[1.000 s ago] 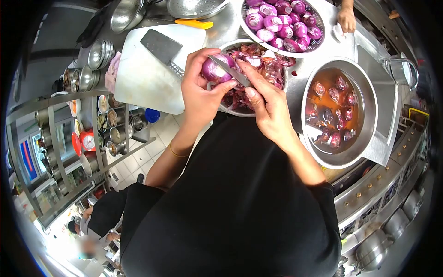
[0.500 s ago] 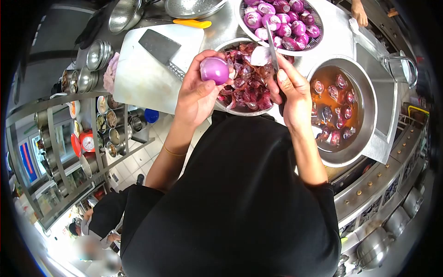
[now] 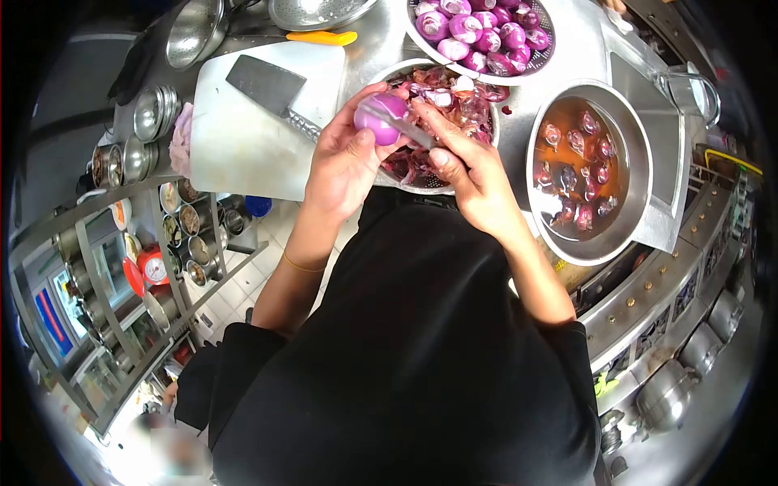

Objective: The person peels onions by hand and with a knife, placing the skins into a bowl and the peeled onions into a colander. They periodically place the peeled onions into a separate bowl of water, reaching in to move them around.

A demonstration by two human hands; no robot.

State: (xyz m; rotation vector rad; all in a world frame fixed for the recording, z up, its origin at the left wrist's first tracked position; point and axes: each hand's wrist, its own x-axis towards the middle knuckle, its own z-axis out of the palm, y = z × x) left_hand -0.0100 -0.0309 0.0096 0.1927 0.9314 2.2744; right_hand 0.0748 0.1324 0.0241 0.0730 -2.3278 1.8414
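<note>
Peeling is in hand. The cutting board (image 3: pixel 243 138) lies at ten o'clock of the hands, and the bowl of skins (image 3: pixel 401 71) at twelve. Over it the left hand (image 3: pixel 344 166) curls around the onion (image 3: pixel 379 117). The right hand (image 3: pixel 470 174) pinches a knife (image 3: pixel 405 130), blade against the onion. The next move likely calls for a shallow cut with the thumb kept clear.

No legible text, label, brand or number on anything here.
</note>
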